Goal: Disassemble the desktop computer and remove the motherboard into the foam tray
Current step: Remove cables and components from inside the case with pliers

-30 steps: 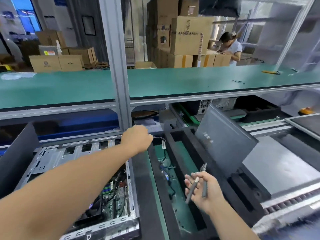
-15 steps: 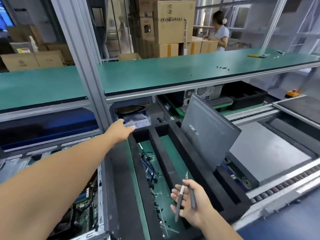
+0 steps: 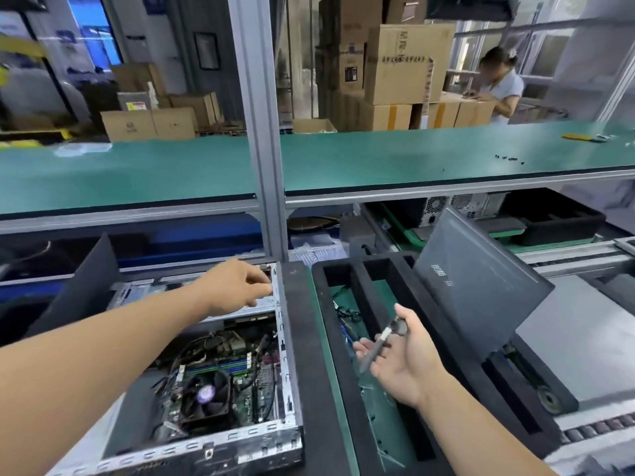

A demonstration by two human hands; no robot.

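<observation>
Case (image 3: 192, 438) open on the bench, lid off; motherboard (image 3: 220, 383) still seated inside under fan (image 3: 205, 395) and loose cables, near the case's front right corner. Foam tray (image 3: 347, 269) just beside the case on its right, long slots holding only stray cables; dark side panel (image 3: 477, 283) leaning upright in the tray's right slot.

Left hand (image 3: 237, 288) reaching over the drive bracket (image 3: 171, 290) at the case's far right corner, fingertips curled toward something small at the rim; whether anything is pinched, cannot tell. Right hand (image 3: 398, 352) hovering palm-up above the tray, fingers loosely curled round a slim screwdriver (image 3: 383, 340), tip pointing down and left.

Probable step: freeing the bracket or a fastener at the far edge, still ahead of the board itself. Next move likely calls for bringing the screwdriver across to the case, clearing cables and undoing board screws before any lift toward the tray.
</observation>
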